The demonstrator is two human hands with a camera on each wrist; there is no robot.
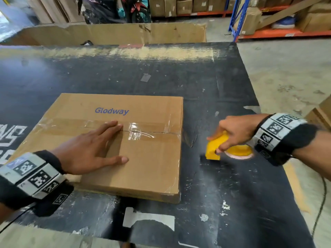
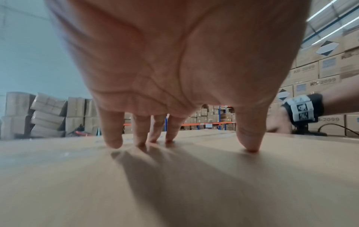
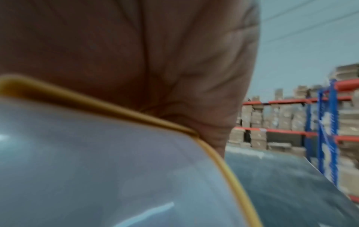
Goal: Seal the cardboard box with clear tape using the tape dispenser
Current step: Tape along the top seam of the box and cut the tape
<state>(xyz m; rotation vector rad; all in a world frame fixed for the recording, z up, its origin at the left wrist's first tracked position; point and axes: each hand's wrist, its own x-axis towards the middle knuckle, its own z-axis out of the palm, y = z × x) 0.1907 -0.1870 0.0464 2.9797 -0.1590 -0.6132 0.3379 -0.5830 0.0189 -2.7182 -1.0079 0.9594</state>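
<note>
A flat cardboard box (image 1: 143,158) printed "Glodway" lies on the black table (image 1: 223,194). Clear tape (image 1: 136,130) runs along its centre seam and down the right edge. My left hand (image 1: 89,149) lies flat on the box top, fingers straight, fingertips (image 2: 114,144) touching the cardboard (image 2: 174,192) near the seam. To the right of the box, my right hand (image 1: 232,133) grips the yellow tape dispenser (image 1: 215,149) just above the table. In the right wrist view the tape roll (image 3: 97,169) and the dispenser's yellow rim (image 3: 116,107) fill the frame under the palm (image 3: 136,53).
A large open carton (image 1: 107,33) stands behind the table's far edge. Blue and orange shelving (image 1: 268,29) with boxes is at the back right, and another carton (image 1: 320,115) sits off the table's right edge. Tape scraps (image 1: 145,77) lie on the tabletop.
</note>
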